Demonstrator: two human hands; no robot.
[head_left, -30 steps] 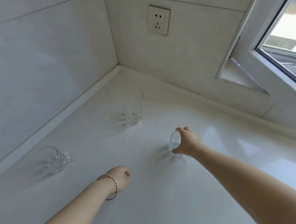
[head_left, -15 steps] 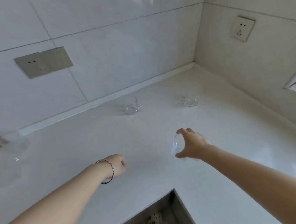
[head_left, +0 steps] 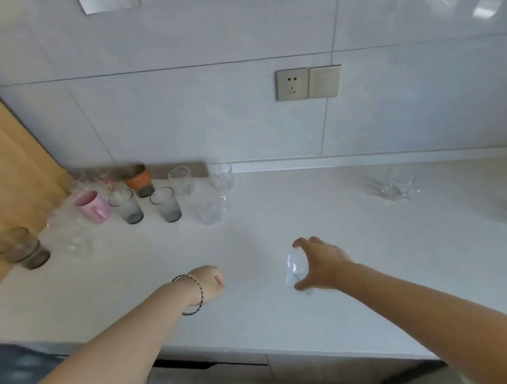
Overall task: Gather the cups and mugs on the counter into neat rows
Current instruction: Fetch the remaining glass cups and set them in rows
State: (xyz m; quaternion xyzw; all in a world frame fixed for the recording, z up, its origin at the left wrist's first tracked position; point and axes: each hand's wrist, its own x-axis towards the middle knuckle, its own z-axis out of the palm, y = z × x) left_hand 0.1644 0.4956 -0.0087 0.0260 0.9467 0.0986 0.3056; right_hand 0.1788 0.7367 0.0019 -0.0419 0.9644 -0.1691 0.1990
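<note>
Glass point(head_left: 295, 268) pinched sideways in my right hand point(head_left: 321, 265), fingers wrapped round it above the surface point(head_left: 280, 226), right of the pink mug point(head_left: 92, 205), heading for the rows there; left hand point(head_left: 210, 284) curled, empty.

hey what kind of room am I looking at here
Most likely a home kitchen. A white counter runs along a tiled wall with a wall socket, and cups and glasses, among them a pink mug, are grouped at its left end.
</note>
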